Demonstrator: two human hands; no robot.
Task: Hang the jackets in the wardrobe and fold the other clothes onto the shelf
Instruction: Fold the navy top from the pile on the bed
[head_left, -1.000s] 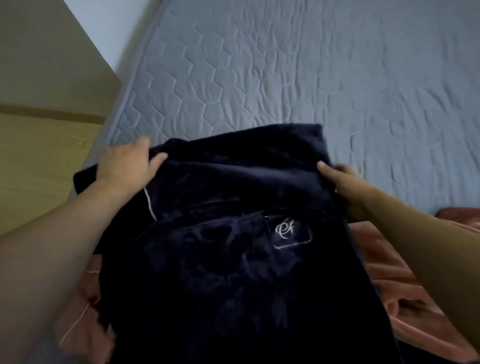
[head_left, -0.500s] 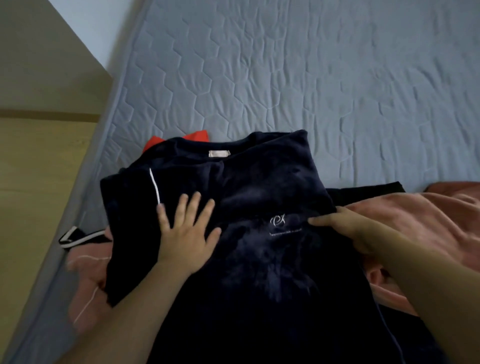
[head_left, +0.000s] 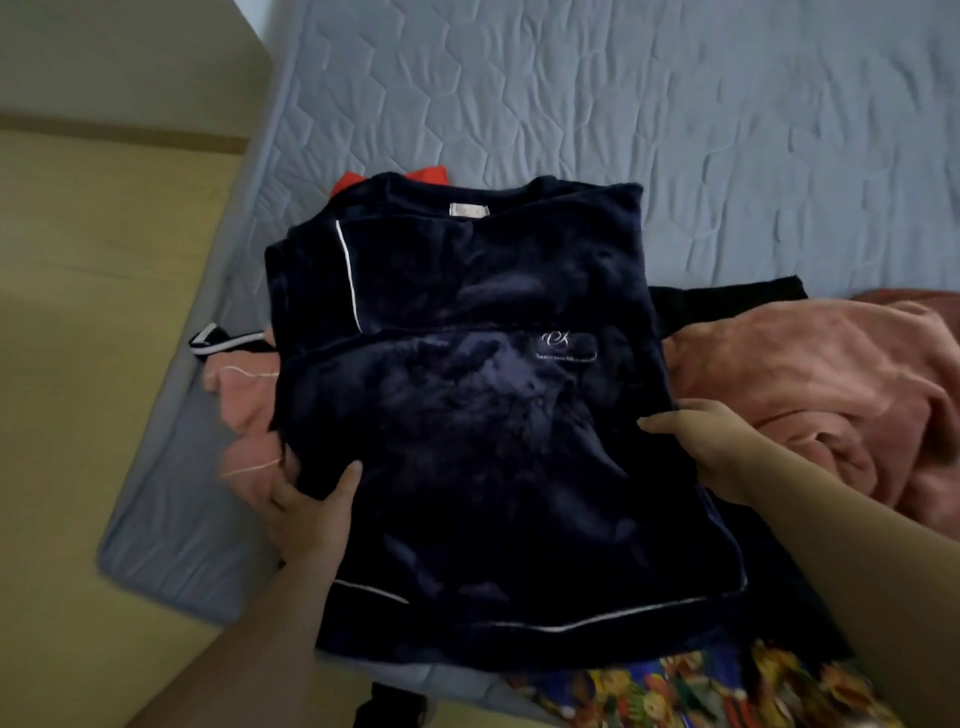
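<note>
A navy fleece top (head_left: 467, 415) with white piping and a small embroidered logo lies flat, front up, on a pile of clothes at the near left corner of the bed (head_left: 571, 104). My left hand (head_left: 306, 512) grips its left edge, thumb on top and fingers underneath. At its right edge, my right hand (head_left: 717, 441) has its fingers curled onto the fabric. A pink fleece garment (head_left: 810, 374) lies bunched to the right, and more pink cloth (head_left: 244, 415) sticks out on the left.
A red garment (head_left: 431, 174) peeks out behind the collar and a black one (head_left: 727, 296) lies under the right side. A black-and-white striped band (head_left: 218, 340) hangs off the mattress edge. Bright patterned fabric (head_left: 701, 691) shows at the bottom. Wooden floor (head_left: 104, 312) lies left.
The navy top went from held up to lying flat on the pile. My left hand slid from the chest to the left edge, and my right hand moved down the right edge.
</note>
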